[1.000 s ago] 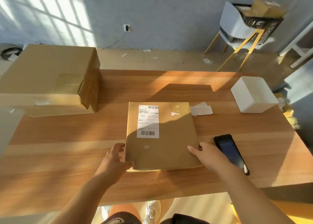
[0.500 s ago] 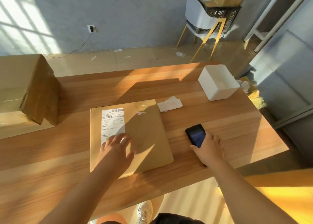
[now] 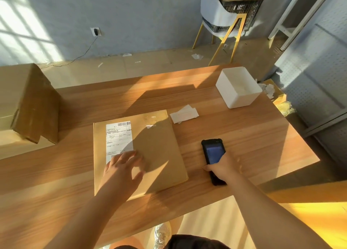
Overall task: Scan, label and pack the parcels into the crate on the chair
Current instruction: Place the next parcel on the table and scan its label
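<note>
Subject obs.: L hand and R hand bare, forearms uncovered to frame edge; dark garment at lap; light lace-up trainer on foot.

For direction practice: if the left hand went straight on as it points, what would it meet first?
Probably the tape scrap on the flat parcel; the left hand may hover above it.

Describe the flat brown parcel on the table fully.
The flat parcel is thin brown cardboard, lying flat on the wooden table. A white barcoded label sits on its left side, with tape scraps near its far edge. The left hand, fingers spread, covers the label's near end. The handheld scanner lies apart on its right.
</note>
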Motion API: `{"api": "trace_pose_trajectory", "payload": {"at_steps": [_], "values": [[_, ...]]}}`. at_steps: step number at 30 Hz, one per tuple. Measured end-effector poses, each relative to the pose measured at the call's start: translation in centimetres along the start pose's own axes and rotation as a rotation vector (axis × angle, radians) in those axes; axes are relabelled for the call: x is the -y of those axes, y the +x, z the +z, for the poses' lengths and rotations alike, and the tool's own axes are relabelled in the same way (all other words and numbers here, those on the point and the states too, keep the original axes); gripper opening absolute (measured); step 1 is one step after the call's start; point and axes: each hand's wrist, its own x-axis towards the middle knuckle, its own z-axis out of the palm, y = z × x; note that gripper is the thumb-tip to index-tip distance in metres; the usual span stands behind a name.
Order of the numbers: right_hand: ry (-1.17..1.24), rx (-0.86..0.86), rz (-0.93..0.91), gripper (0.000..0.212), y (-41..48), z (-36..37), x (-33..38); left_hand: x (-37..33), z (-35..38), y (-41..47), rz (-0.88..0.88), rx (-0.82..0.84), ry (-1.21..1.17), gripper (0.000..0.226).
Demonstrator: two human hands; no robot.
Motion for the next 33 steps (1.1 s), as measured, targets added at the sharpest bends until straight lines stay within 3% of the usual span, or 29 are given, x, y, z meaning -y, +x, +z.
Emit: {"api": "trace_pose_trajectory", "payload": {"at_steps": [2, 5, 9, 14, 17, 24, 27, 31, 33], "values": [[0.183, 0.048, 0.044, 0.083, -0.1, -0.2, 0.8, 0.1, -0.3, -0.1, 0.018, -0.015, -0.067, 0.03], [0.491, 0.101, 0.06, 0.089, -0.6, -0.6, 2.6, 0.5, -0.5, -0.8, 0.029, -0.099, -0.151, 0.019], [0.616, 0.057, -0.135, 0.084, -2.1, -2.3, 5.3, 1.6, -0.9, -1.9, -0.063, -0.185, -0.157, 0.021], [0.258, 0.06, -0.518, 0.082, -5.5, -5.2, 8.3, 3.9, -1.1, -3.3, -0.307, -0.172, -0.117, 0.052], [-0.048, 0.107, -0.642, 0.082, -8.0, -6.6, 10.0, 4.7, -1.3, -3.5, -0.464, -0.098, -0.271, 0.068], [-0.627, 0.132, -0.815, 0.08, -12.7, -7.4, 12.8, 5.0, -1.7, -3.7, -0.468, -0.078, -0.391, 0.07], [-0.743, 0.098, -0.861, 0.086, -13.5, -7.3, 13.4, 5.0, -1.7, -3.7, -0.465, -0.088, -0.394, 0.07], [-0.755, 0.121, -0.878, 0.068, -13.7, -7.1, 13.7, 5.0, -1.6, -3.7, -0.468, -0.106, -0.402, 0.071], [-0.771, 0.133, -0.883, 0.07, -13.7, -7.1, 13.7, 5.0, -1.5, -3.6, -0.471, -0.112, -0.394, 0.07]]}}
